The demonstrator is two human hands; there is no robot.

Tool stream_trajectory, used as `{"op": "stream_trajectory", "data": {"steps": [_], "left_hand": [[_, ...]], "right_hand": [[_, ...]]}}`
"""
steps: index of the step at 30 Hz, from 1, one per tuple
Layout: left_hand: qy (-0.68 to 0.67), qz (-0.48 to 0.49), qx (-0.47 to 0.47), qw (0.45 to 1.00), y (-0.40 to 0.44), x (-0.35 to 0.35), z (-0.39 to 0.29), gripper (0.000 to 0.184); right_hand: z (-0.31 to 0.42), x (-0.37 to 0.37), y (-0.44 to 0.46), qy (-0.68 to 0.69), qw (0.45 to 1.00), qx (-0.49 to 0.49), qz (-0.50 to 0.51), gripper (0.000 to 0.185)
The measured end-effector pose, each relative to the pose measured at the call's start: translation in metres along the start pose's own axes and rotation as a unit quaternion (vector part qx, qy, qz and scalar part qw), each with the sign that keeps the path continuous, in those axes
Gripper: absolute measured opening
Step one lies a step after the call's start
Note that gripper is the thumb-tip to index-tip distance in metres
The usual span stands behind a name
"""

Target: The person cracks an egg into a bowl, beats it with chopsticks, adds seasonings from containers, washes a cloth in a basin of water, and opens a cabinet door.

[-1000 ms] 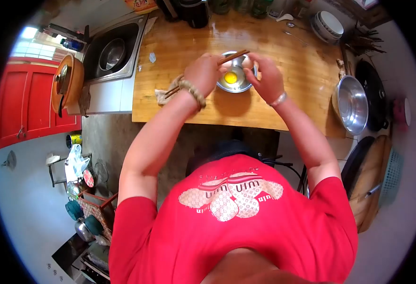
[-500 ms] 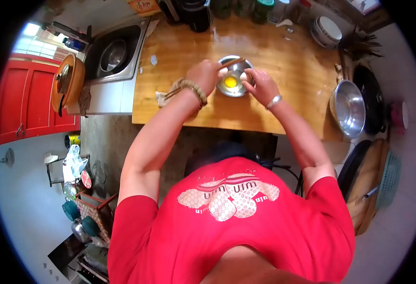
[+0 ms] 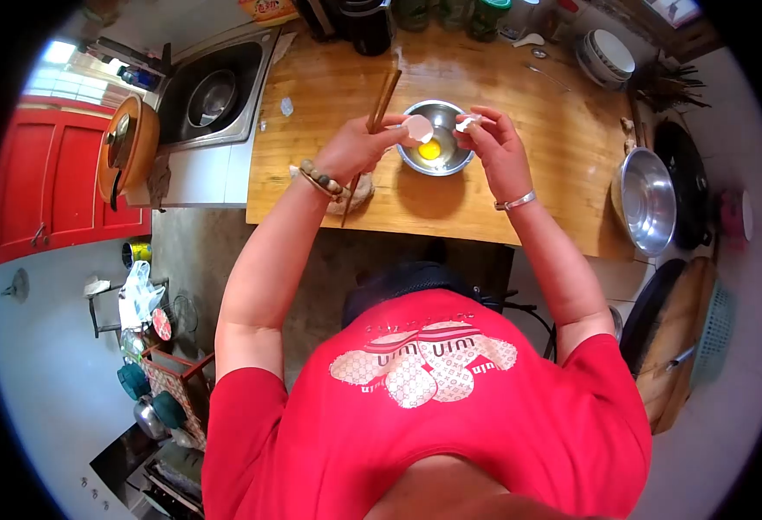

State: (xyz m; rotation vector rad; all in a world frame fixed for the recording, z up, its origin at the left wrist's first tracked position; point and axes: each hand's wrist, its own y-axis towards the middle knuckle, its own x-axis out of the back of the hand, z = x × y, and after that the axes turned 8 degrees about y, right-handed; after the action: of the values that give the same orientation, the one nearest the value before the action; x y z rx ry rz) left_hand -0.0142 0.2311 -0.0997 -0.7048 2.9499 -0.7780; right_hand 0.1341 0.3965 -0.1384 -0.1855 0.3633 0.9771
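Note:
A metal bowl (image 3: 438,166) on the wooden table holds a raw egg (image 3: 430,150) with a bright yellow yolk. At the bowl's left rim, my left hand (image 3: 356,146) pinches a pale eggshell half (image 3: 417,129). The same hand grips a pair of wooden chopsticks (image 3: 386,97), which point up and away from the bowl. Over the right rim, my right hand (image 3: 498,149) is closed on another piece of eggshell (image 3: 465,123). A light brown lump (image 3: 360,196), partly hidden by my left wrist, lies near the table's front edge.
A large metal basin (image 3: 646,199) stands at the table's right edge. White bowls (image 3: 608,56) are stacked at the back right, with a spoon (image 3: 539,54) nearby. Jars and a black appliance (image 3: 368,26) line the back. On the left is a sink (image 3: 251,113) with a pan inside.
My hands have moved apart, left hand to the left and right hand to the right, each with eggshell. The chopsticks have swung from lying across the bowl to pointing away, left of it.

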Motion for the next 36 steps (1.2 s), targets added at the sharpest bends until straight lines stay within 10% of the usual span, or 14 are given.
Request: {"op": "stream_trajectory", "data": {"steps": [6, 9, 16, 24, 28, 36], "left_hand": [[-0.138, 0.027, -0.025, 0.99, -0.012, -0.002, 0.004, 0.032], [-0.157, 0.021, -0.046, 0.986, -0.02, 0.001, 0.003, 0.032], [-0.093, -0.1, -0.048, 0.989, -0.055, 0.019, 0.01, 0.032], [-0.05, -0.157, -0.074, 0.984, -0.111, 0.063, 0.043, 0.028], [0.031, -0.346, -0.146, 0.926, -0.137, 0.111, 0.099, 0.022], [0.081, -0.659, -0.054, 0.746, -0.342, 0.18, 0.241, 0.025]], "right_hand": [[0.008, -0.038, -0.009, 0.062, 0.994, 0.068, 0.064, 0.035], [-0.006, -0.045, -0.008, -0.237, 0.951, 0.151, 0.13, 0.045], [-0.008, -0.076, -0.004, -0.33, 0.896, 0.222, 0.198, 0.049], [-0.039, -0.161, -0.026, -0.24, 0.943, 0.035, 0.23, 0.05], [-0.088, -0.205, -0.017, -0.119, 0.969, 0.028, 0.215, 0.038], [-0.229, -0.336, 0.066, -0.439, 0.846, 0.161, 0.256, 0.043]]}}
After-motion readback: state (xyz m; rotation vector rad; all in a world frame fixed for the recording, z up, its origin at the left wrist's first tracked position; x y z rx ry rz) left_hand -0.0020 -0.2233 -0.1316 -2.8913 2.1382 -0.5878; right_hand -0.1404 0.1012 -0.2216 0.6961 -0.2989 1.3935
